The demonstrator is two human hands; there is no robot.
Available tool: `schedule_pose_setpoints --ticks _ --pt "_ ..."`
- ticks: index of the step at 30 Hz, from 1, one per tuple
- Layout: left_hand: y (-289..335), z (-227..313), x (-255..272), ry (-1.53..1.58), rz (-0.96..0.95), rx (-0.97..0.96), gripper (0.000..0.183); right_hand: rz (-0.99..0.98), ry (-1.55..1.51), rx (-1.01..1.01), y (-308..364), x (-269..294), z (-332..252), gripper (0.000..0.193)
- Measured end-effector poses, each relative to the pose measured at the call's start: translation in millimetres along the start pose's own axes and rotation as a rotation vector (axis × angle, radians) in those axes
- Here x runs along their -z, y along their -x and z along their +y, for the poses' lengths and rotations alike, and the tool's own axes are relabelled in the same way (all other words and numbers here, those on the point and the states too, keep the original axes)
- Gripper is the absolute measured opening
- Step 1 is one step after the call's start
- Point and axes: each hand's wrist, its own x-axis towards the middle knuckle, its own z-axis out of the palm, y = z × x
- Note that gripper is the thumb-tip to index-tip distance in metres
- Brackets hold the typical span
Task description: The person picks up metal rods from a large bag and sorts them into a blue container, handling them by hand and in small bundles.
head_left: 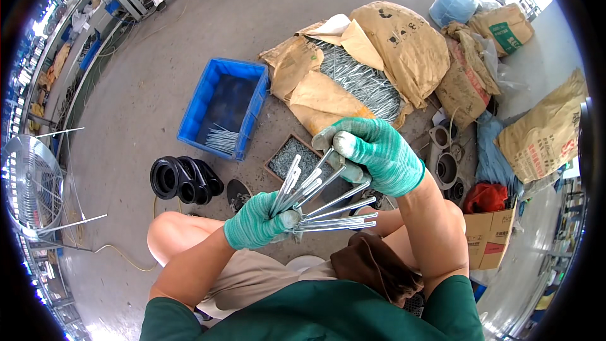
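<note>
At the far left, a wire-guarded fan (31, 180). Then black ring-shaped parts (165, 180) on the floor, near the left end of the near edge of the blue bin (230, 95). Inside that bin, loose rods (222, 138) toward the near right corner. Next, the gloved left hand (260, 220), closed round one end of a fanned bunch of metal rods (338, 223), above the lap, with thumb laid across. Beyond, on the floor, a small tray (276, 150) of small metal pieces. To the right, the gloved right hand (382, 155), pinching rod tips beyond the bunch; exact count impossible to tell. Behind, an open paper sack (404, 44) full of similar rods. For good handling, probably best to grip snugly at the left, draw rods singly by the tip, and avoid crossing the spread ends.
</note>
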Motion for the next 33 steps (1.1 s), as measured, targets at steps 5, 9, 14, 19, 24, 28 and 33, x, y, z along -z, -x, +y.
schedule_pose_setpoints --ticks 5,9,14,19,24,28,33 --pt "1.2 2.0 0.5 0.058 -0.035 0.021 0.031 0.005 -0.034 -0.037 1.2 -2.7 -1.3 0.036" --pt "2.1 -0.2 0.9 0.059 -0.053 0.019 0.030 -0.027 -0.027 -0.055 1.6 -4.5 -1.2 0.038" --pt "2.4 1.2 0.3 0.085 -0.047 -0.026 0.029 0.007 -0.058 -0.078 1.4 -7.6 1.8 0.038" --pt "4.8 -2.0 3.6 0.080 -0.053 -0.003 0.029 0.002 -0.091 -0.078 -0.2 -6.6 3.8 0.036" --pt "6.4 -0.8 2.0 0.208 -0.014 0.064 0.031 0.159 -0.097 0.053 -5.4 -6.4 2.2 0.030" --pt "7.0 -11.3 5.1 0.296 -0.028 0.079 0.039 0.220 -0.109 0.125 -8.7 -14.3 -0.8 0.031" --pt "5.0 -13.0 4.3 0.341 -0.036 0.113 0.042 0.117 -0.028 0.049 -4.8 -12.2 -7.9 0.032"
